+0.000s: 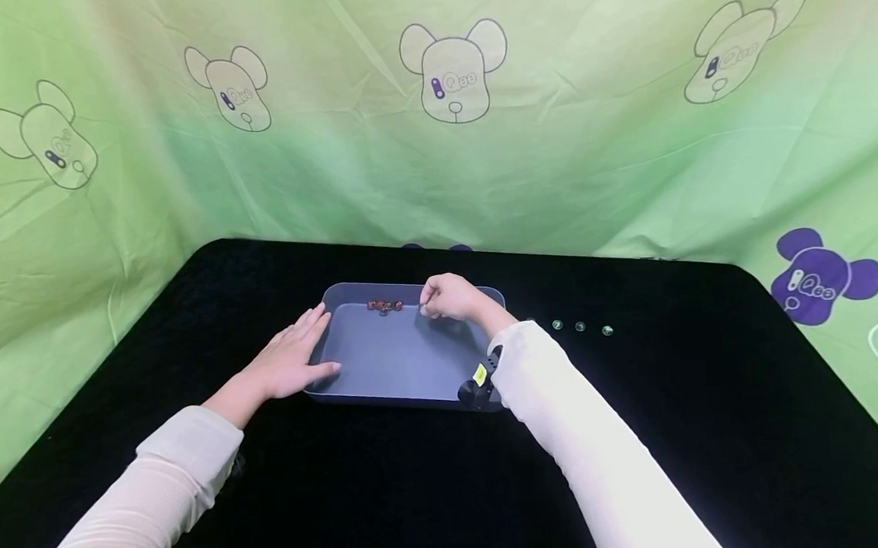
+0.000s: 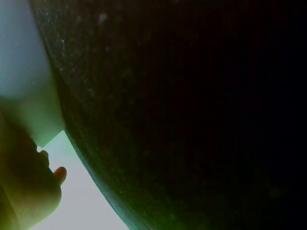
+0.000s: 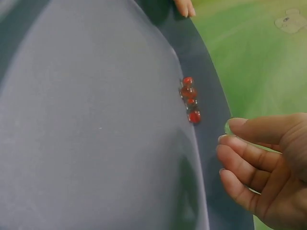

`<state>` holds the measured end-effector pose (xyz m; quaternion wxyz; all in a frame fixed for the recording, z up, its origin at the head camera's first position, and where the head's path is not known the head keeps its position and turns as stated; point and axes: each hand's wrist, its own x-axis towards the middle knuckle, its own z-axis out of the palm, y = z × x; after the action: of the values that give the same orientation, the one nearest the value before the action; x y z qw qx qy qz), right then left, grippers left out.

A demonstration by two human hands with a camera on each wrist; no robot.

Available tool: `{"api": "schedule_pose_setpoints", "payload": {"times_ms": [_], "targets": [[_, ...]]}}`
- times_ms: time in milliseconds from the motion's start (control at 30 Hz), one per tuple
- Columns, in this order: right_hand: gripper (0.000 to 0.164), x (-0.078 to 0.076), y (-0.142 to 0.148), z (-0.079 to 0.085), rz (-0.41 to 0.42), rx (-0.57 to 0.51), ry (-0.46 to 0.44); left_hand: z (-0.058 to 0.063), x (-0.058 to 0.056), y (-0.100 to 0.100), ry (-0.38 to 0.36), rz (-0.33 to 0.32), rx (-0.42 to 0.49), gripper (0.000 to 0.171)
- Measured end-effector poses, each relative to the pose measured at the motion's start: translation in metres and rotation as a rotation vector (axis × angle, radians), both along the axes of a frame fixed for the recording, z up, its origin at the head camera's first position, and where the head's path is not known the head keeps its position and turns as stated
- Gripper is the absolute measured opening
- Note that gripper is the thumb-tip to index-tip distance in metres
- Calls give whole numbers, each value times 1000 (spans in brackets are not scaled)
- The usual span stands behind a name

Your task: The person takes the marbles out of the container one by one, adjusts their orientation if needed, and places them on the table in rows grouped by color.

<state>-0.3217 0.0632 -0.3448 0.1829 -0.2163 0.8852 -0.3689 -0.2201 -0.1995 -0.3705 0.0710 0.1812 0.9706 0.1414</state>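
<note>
1. The left arm [image 1: 134,497] reaches forward from the lower left, its wrist [image 1: 235,398] bare.
2. The left hand [image 1: 292,358] lies palm down, fingers extended together, thumb spread away from them.
3. The right arm [image 1: 582,440] slants forward and inward.
4. The right hand [image 1: 451,296] pinches between thumb [image 3: 256,128] and forefinger, the other fingers bent beneath.

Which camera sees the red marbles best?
The right wrist camera. It shows the red marbles biggest and closest, lined up along the side of the tray. The head camera sees them too, but only as a tiny cluster near the tray's far side. The left wrist camera doesn't show them at all; its picture is mostly dark.
</note>
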Motion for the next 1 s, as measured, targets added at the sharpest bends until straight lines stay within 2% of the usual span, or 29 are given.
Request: {"api": "schedule_pose_setpoints", "payload": {"times_ms": [200,500,733,1000], "targets": [[8,6,3,4,22,-40,14,0,1,0,18,-1,2,79],[10,17,19,5,13,-83,94,0,3,1,18,2,11,79],[11,28,34,4,-46,-168,73,0,3,1,15,2,5,79],[12,38,46,0,-65,-266,32,-1,4,2,17,4,4,78]]}}
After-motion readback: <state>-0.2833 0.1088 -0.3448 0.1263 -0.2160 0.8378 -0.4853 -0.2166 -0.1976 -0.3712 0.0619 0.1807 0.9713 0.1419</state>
